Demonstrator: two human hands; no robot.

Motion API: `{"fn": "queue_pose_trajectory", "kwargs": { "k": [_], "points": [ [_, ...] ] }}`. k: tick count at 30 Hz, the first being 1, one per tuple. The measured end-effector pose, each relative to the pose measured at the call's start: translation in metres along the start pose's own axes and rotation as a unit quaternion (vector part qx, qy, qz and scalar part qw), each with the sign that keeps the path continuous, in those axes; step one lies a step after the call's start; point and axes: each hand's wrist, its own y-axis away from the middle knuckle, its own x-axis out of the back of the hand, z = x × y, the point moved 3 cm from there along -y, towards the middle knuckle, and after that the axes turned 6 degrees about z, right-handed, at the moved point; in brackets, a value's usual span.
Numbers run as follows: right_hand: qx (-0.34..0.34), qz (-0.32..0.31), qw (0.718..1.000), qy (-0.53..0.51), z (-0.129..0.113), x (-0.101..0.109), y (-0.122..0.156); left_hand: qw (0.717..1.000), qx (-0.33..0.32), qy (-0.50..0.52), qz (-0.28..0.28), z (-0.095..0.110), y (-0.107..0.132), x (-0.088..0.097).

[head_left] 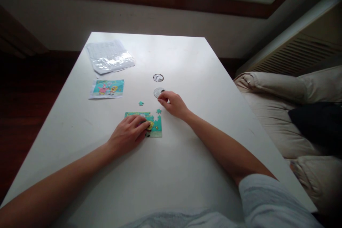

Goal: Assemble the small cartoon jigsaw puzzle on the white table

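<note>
My left hand [128, 130] lies palm down with its fingers stretched over the left part of a partly assembled jigsaw puzzle [157, 130]. The puzzle is green with a yellow cartoon figure, and a gap shows along its upper right edge. One loose puzzle piece [141, 103] lies above it, and another green piece [159, 111] rests close to its upper right corner. My right hand [173, 103] is at a round silvery disc [157, 92], thumb and fingers bent together at its near edge. Whatever is between those fingertips is too small to make out.
Beyond the disc is a round, dark-rimmed opening or dish [158, 77] with whitish bits inside. A cartoon picture sheet [108, 88] lies left, below papers in a clear plastic sleeve [109, 57]. Right of the white table [192, 64] stands a beige cushioned seat [272, 103].
</note>
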Motion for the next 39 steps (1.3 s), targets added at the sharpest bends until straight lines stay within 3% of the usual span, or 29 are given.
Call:
{"fn": "queue_pose_trajectory", "kwargs": {
  "k": [3,7,13,20,28,34,39],
  "points": [
    [-0.046,0.022,0.999,0.007,0.014,0.022,-0.006,1.000,0.010,-0.011,-0.006,0.000,-0.001,0.001],
    [-0.024,-0.062,0.998,-0.013,0.017,0.034,-0.008,1.000,0.023,-0.007,-0.005,0.000,-0.001,0.002],
    [0.109,-0.178,0.978,0.005,0.005,0.023,0.000,0.999,0.021,0.028,0.006,-0.001,-0.001,0.002],
    [0.174,-0.189,0.964,0.076,-0.004,0.008,0.003,0.999,0.020,0.021,0.015,-0.003,0.001,0.000],
    [0.134,-0.179,0.972,0.078,-0.010,0.006,0.004,0.999,0.031,0.019,0.002,-0.004,0.001,0.001],
    [0.010,-0.146,0.988,-0.058,-0.014,-0.010,0.008,1.000,0.023,0.021,-0.004,-0.007,0.001,-0.001],
    [-0.028,-0.128,0.988,-0.081,-0.023,-0.022,0.013,0.999,0.015,0.029,0.003,-0.007,0.000,-0.001]
  ]
}}
